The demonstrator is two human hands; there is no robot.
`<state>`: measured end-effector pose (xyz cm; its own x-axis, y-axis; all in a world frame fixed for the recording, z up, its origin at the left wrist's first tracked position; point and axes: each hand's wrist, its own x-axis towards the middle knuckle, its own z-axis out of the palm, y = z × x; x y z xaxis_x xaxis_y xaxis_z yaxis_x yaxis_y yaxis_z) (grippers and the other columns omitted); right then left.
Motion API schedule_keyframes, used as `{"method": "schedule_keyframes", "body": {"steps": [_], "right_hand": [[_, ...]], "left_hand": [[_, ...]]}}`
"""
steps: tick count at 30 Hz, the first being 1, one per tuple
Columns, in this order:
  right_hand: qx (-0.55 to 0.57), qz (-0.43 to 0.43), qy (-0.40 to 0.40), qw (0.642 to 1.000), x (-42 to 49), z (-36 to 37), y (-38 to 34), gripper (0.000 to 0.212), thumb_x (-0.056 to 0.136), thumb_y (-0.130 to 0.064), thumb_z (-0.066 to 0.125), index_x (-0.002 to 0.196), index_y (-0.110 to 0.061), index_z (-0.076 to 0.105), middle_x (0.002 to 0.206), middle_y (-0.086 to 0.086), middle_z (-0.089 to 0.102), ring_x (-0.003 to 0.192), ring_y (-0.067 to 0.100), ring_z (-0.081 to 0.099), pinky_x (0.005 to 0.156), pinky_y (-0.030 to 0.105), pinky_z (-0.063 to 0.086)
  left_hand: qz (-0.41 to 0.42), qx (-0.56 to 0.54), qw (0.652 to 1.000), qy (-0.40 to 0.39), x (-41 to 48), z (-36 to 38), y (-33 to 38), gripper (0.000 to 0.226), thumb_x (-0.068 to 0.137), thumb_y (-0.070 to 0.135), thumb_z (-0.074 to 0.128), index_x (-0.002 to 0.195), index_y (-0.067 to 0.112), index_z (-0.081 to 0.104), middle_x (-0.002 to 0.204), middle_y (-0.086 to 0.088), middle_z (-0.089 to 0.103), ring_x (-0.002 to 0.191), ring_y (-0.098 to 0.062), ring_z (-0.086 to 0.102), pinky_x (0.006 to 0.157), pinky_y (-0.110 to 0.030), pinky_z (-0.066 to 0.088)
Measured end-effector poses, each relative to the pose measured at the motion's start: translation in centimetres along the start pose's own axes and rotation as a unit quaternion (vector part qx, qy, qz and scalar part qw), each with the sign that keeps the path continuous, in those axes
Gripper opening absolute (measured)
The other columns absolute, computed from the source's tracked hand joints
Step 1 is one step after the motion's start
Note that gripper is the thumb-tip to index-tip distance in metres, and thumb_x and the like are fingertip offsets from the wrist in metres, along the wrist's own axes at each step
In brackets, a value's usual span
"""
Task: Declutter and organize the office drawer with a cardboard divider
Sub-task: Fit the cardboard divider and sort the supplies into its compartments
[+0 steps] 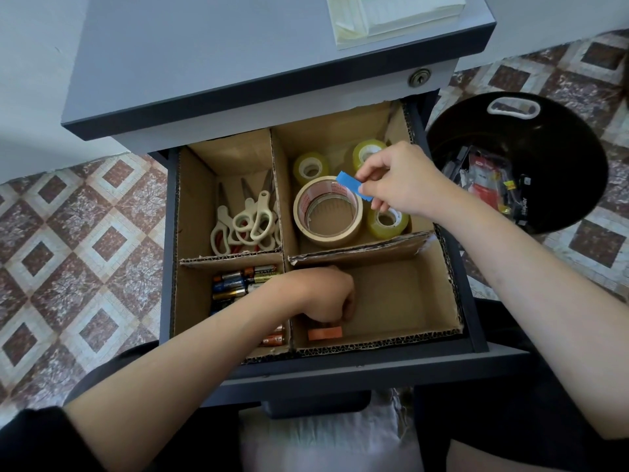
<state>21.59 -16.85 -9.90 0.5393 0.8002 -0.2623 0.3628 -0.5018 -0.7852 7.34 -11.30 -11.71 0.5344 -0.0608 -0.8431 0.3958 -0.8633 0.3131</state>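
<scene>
The open drawer (476, 301) holds a cardboard divider (357, 253) with four compartments. Scissors (248, 223) lie in the far left one, batteries (238, 284) in the near left. The far right compartment holds a large beige tape roll (328, 212) and small clear tape rolls (310, 166). My right hand (398, 178) hovers above the tapes and pinches a small blue strip (354, 186). My left hand (326, 294) reaches down into the near right compartment with curled fingers, right above an orange pad (325, 333); whether it holds the pad is hidden.
A black waste bin (561, 137) with discarded items stands on the tiled floor to the right of the drawer. A pale paper stack (391, 18) lies on the cabinet top (238, 56). My knees are just under the drawer front.
</scene>
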Motion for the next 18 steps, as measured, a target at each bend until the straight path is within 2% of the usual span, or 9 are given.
{"method": "schedule_keyframes", "body": {"steps": [3,7,9,11,14,16,18], "right_hand": [[-0.003,-0.002,0.003,1.0,0.1,0.0,-0.1,0.017,0.088,-0.003,0.061,0.102,-0.008,0.067,0.071,0.0,0.059,0.053,0.007,0.059,0.054,0.018,0.054],[0.0,-0.002,0.011,1.0,0.0,-0.2,-0.4,0.018,0.087,-0.003,0.062,0.104,-0.008,0.067,0.072,-0.001,0.059,0.053,0.006,0.059,0.05,0.015,0.052],[-0.007,-0.003,0.014,1.0,-0.2,-0.3,-0.5,0.017,0.087,-0.004,0.062,0.102,-0.008,0.068,0.071,-0.002,0.059,0.053,0.007,0.059,0.048,0.012,0.05],[-0.008,-0.003,0.018,1.0,-0.6,-0.4,-0.5,0.016,0.086,-0.004,0.063,0.1,-0.008,0.069,0.07,-0.003,0.06,0.053,0.009,0.058,0.045,0.009,0.047],[0.024,0.017,0.03,0.999,-1.5,-0.3,-0.1,0.015,0.086,-0.004,0.064,0.099,-0.008,0.068,0.071,0.001,0.063,0.053,0.01,0.058,0.045,0.011,0.046],[0.059,0.032,0.04,0.997,-2.5,0.0,-0.2,0.015,0.086,-0.003,0.064,0.099,-0.011,0.067,0.07,0.002,0.063,0.053,0.01,0.058,0.048,0.014,0.046],[0.11,0.038,0.04,0.992,-3.4,0.0,-0.8,0.015,0.085,-0.001,0.064,0.096,-0.011,0.066,0.067,0.003,0.062,0.051,0.01,0.057,0.046,0.014,0.046]], "left_hand": [[-0.006,-0.006,1.0,-0.001,-0.2,0.0,0.2,0.032,0.09,0.0,0.043,0.113,0.007,0.064,0.106,-0.007,0.068,0.085,-0.014,0.057,0.076,-0.025,0.045],[-0.006,0.006,0.999,0.054,-1.4,-0.1,0.2,0.036,0.092,0.004,0.043,0.124,0.01,0.059,0.121,-0.009,0.061,0.105,-0.023,0.058,0.09,-0.03,0.048],[0.008,-0.024,0.995,0.094,-2.8,-0.1,0.0,0.039,0.093,0.004,0.042,0.129,0.013,0.057,0.126,-0.005,0.059,0.114,-0.018,0.055,0.095,-0.022,0.043],[0.033,-0.077,0.985,0.148,-4.6,0.0,-0.6,0.039,0.093,0.001,0.043,0.126,0.015,0.059,0.12,0.0,0.063,0.11,-0.01,0.057,0.092,-0.015,0.042],[0.087,-0.194,0.937,0.279,-6.7,1.1,-1.7,0.034,0.091,-0.004,0.047,0.11,0.017,0.065,0.1,0.008,0.066,0.092,0.001,0.063,0.086,-0.012,0.049],[0.107,-0.248,0.877,0.397,-7.4,2.8,-2.4,0.03,0.09,-0.002,0.052,0.101,0.022,0.065,0.095,0.012,0.064,0.09,0.003,0.063,0.082,-0.011,0.049],[0.121,-0.237,0.817,0.512,-7.2,4.4,-3.4,0.024,0.089,0.002,0.055,0.098,0.021,0.066,0.097,0.009,0.065,0.092,0.0,0.062,0.082,-0.016,0.05]]}}
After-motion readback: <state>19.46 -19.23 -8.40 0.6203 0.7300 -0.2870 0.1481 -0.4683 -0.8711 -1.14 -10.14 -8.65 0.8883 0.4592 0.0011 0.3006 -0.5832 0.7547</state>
